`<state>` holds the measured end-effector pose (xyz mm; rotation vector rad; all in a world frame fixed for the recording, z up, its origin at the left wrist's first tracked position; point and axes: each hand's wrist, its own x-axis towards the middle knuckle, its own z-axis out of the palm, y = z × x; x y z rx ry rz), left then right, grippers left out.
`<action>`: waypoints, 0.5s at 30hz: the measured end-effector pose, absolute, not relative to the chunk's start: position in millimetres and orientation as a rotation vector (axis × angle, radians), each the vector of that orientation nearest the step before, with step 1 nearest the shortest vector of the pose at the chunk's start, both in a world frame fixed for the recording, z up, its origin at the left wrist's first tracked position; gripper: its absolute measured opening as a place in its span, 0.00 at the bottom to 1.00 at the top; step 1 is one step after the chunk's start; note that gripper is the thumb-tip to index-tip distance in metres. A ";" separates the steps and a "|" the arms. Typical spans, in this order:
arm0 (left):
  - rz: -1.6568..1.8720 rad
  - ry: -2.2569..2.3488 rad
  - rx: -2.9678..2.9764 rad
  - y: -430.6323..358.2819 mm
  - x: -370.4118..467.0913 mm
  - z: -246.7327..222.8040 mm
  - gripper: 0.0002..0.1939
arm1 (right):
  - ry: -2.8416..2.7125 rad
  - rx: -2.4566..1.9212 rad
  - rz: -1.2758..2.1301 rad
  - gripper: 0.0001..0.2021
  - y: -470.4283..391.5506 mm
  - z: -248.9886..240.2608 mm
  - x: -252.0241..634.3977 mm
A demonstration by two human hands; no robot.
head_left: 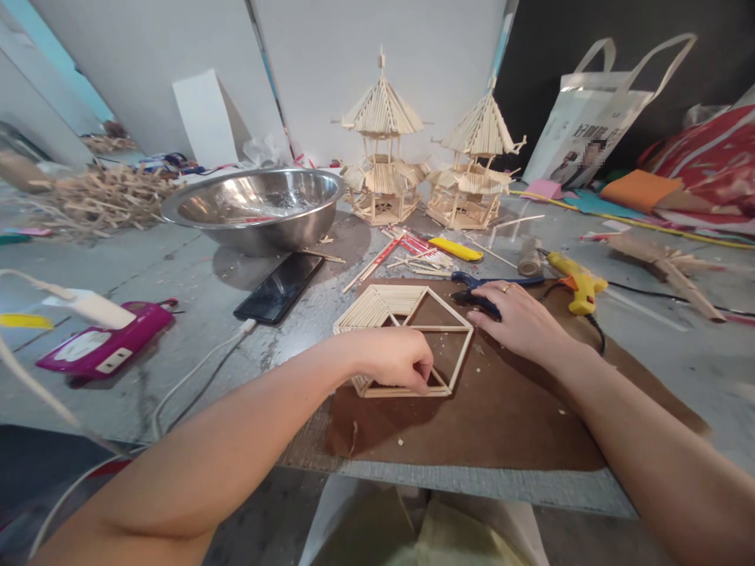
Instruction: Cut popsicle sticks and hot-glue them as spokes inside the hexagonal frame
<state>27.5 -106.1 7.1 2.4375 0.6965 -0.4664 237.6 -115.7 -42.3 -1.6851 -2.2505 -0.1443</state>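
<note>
A hexagonal frame of thin wooden sticks (463, 354) lies flat on a brown mat, its upper left section filled with rows of sticks. My left hand (401, 358) is closed over the frame, fingertips down by its front edge; whatever they pinch is hidden. To the right, my right hand (519, 318) has its fingers over one handle of dark blue-handled pliers (472, 281), beside the frame's right corner. The pliers lie partly under that hand.
Behind the mat stand two stick pagodas (386, 118) (480, 130), a steel bowl (253, 236) and a yellow cutter knife (454, 249). A yellow glue gun (581, 281) rests at right. A phone (280, 287) and purple power strip (109, 346) with cables lie left.
</note>
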 end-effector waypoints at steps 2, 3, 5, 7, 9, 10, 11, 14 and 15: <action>-0.485 0.681 2.438 -105.9 27.4 7.7 0.08 | -2.245 -1.725 -0.143 0.18 -116.0 -41.6 237.2; -0.488 0.679 2.436 -105.8 27.3 7.7 0.08 | -2.246 -1.739 -0.139 0.18 -116.0 -41.3 237.1; -0.485 0.685 2.430 -105.4 27.1 7.1 0.08 | -2.251 -1.754 -0.130 0.18 -115.6 -40.8 237.0; -0.479 0.690 2.426 -105.0 26.9 5.8 0.07 | -2.258 -1.762 -0.128 0.18 -115.0 -40.7 237.5; -0.466 0.687 2.422 -104.6 26.7 4.5 0.07 | -2.259 -1.776 -0.135 0.18 -114.6 -40.8 238.8; -0.459 0.681 2.421 -104.5 26.6 4.0 0.06 | -2.255 -1.784 -0.145 0.18 -114.6 -40.9 239.8; -0.453 0.673 2.420 -104.4 26.5 3.7 0.06 | -2.245 -1.795 -0.161 0.18 -114.8 -40.9 240.8; -0.459 0.661 2.421 -104.5 26.3 4.6 0.07 | -2.175 -1.887 -0.229 0.17 -116.1 -39.5 244.6; -0.468 0.659 2.422 -104.6 26.2 5.3 0.07 | -2.142 -1.939 -0.250 0.17 -116.5 -38.7 245.9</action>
